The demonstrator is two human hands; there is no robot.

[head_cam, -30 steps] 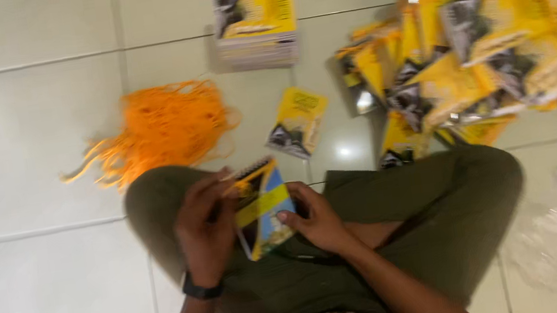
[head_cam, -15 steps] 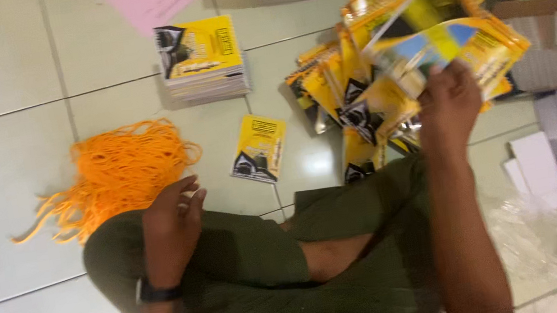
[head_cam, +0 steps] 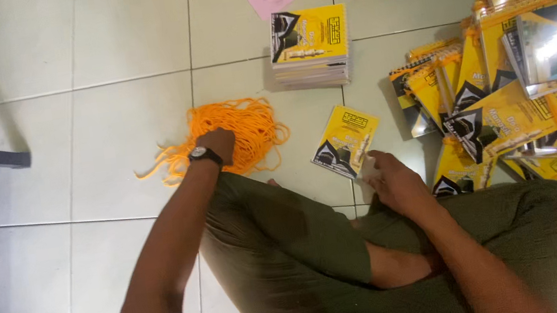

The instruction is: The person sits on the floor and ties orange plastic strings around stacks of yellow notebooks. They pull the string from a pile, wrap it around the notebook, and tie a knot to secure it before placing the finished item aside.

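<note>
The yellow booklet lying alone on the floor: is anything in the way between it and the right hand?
Nothing visible is in the way. The right hand sits just below the single yellow booklet, its fingertips close to the booklet's lower corner, with only bare floor tile between. The left hand is away on the orange string bundle.

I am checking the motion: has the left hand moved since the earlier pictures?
Yes. The left hand went forward from the person's knee to the orange cord bundle lying on the tiled floor.
</note>
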